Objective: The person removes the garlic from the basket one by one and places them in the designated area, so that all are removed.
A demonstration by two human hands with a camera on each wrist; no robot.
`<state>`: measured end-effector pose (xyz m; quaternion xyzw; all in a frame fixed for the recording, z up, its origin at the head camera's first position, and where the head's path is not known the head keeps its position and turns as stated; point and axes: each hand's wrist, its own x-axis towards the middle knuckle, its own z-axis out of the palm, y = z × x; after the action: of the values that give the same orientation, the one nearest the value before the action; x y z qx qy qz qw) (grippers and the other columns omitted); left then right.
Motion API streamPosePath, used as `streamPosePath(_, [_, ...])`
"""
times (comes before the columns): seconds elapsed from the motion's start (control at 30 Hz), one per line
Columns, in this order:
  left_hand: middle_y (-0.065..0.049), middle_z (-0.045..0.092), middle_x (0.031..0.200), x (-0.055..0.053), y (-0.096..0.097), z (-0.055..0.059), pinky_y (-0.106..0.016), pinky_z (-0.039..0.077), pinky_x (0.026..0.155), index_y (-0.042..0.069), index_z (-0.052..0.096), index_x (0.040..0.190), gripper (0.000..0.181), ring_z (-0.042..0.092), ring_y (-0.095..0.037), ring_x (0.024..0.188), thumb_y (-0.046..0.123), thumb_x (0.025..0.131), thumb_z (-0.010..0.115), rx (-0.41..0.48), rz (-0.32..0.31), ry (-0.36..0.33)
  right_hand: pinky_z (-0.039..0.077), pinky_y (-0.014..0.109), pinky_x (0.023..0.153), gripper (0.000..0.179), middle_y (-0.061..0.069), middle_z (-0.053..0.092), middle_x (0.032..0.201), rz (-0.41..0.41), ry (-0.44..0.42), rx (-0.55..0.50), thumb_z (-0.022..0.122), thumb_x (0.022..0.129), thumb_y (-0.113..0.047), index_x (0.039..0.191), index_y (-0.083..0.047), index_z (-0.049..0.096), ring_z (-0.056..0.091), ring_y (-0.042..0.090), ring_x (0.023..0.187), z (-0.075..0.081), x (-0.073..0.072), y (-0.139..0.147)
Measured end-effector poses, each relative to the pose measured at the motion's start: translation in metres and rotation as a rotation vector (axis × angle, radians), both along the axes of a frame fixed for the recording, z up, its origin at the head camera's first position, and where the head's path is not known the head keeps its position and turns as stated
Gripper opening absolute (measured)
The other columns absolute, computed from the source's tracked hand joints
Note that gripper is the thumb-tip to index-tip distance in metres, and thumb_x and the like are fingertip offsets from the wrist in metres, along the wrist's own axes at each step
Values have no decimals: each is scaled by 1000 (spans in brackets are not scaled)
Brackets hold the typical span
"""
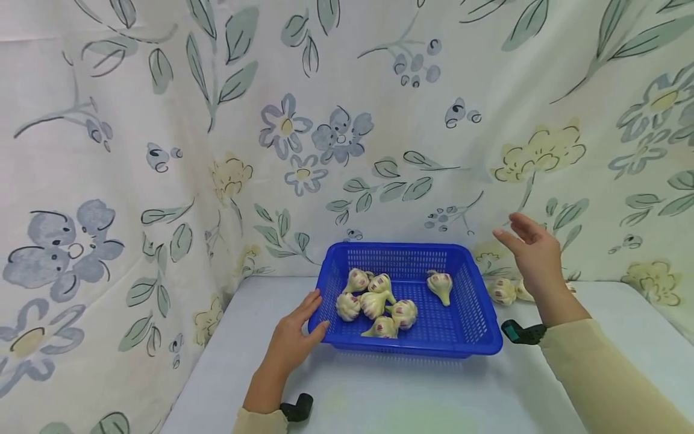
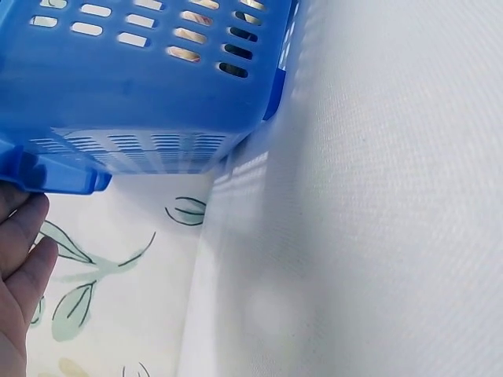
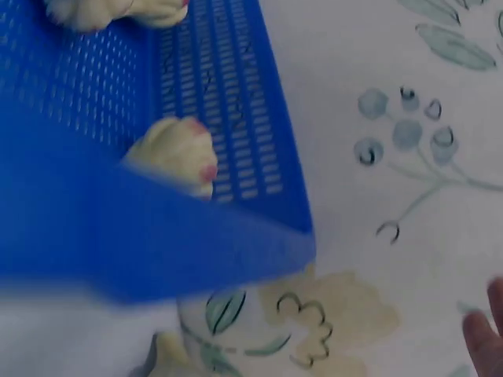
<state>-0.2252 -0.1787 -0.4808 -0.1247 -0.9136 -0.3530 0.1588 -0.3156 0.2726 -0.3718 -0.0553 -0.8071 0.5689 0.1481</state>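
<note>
A blue plastic basket [image 1: 414, 346] with slotted walls stands on the table. Several garlic bulbs [image 1: 374, 304] cluster in its left half, and one garlic bulb [image 1: 440, 286] lies apart toward the right. My left hand [image 1: 295, 331] is at the basket's left rim, thumb spread from the fingers; in the left wrist view its fingertips [image 2: 35, 208] meet the rim's underside. My right hand [image 1: 534, 256] is raised to the right of the basket with nothing in it, fingers loosely bent. Beyond that hand, garlic bulbs [image 1: 503, 291] lie on the table, partly hidden by it.
A white curtain [image 1: 347, 199] with a leaf and flower print hangs behind the basket and along the left. The white table [image 1: 260, 307] extends on both sides of the basket. Black wrist devices [image 1: 297, 408] are strapped at both cuffs.
</note>
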Motion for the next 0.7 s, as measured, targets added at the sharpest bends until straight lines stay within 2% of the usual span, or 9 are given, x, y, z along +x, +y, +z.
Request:
streamPosePath(0.07, [5,42,154,0,0,0,-47,41,109,12,53,143,58,43,-21,140,33,91,69,4,1,2,43,26,109,73,5,45,153,54,12,45,64,90,-52,152,-21,40,43,14,138,3,-1,-11])
streamPosePath(0.13, [6,43,153,0,0,1,-47,41,109,12,53,143,58,43,-21,140,33,91,68,5,2,5,47,25,104,73,8,50,149,122,17,79,64,90,-52,150,-17,42,49,15,133,4,-2,-22])
streamPosePath(0.2, [6,43,153,0,1,1,-47,41,109,12,53,143,58,43,-21,140,33,91,69,7,2,9,46,30,106,73,10,50,148,203,1,75,64,91,-51,150,-14,41,49,18,133,5,-4,-34])
streamPosePath(0.3, [5,43,153,0,-1,-1,-47,41,109,11,53,143,58,43,-21,140,33,91,69,10,6,14,38,50,113,74,15,48,149,305,-39,46,65,93,-45,151,-9,38,45,30,138,2,-9,-53])
streamPosePath(0.47, [4,44,153,0,-2,-3,-46,42,108,11,54,142,58,44,-21,139,32,91,70,9,-1,30,28,57,116,73,18,46,149,351,-145,33,67,93,-39,150,-5,39,39,38,140,-11,-22,-77])
streamPosePath(0.7, [6,44,153,-1,-1,0,-44,42,109,12,54,143,58,44,-19,139,33,91,70,3,0,19,29,58,115,73,20,42,152,358,-279,51,66,93,-38,149,-2,39,35,40,142,-32,-33,-90])
